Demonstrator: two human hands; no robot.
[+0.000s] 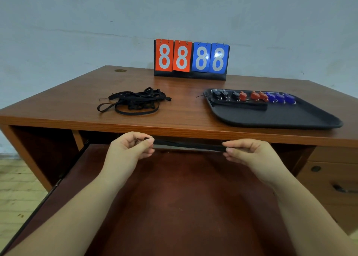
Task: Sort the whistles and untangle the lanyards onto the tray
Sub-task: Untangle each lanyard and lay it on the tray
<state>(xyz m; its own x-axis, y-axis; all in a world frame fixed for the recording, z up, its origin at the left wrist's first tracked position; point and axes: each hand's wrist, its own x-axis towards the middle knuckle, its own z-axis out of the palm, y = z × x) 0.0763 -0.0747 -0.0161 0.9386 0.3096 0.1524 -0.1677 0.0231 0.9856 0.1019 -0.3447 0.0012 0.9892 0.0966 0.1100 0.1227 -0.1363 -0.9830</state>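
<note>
Pull-out shelf (174, 197), dark brown, extended beneath the bench (77, 100) front edge, nearest the viewer, both forearms over it. Left hand (129, 149) and right hand (249, 153): each pinches one end of a single black lanyard (188, 144), drawn taut and level between them, probably to straighten it before laying it down. Tangled lanyards (133, 101): black heap, bench left of centre, well apart from the tray. Tray (280, 120), black, bench right, near the front edge: black whistles (222, 95), red whistles (253, 96) and blue whistles (279, 97) in a colour-grouped row along its far rim, one straightened strap (242, 105) just before them; bare tray floor nearer the person leaves room. Scoreboard (191, 59), rear, reading 88 88.
</note>
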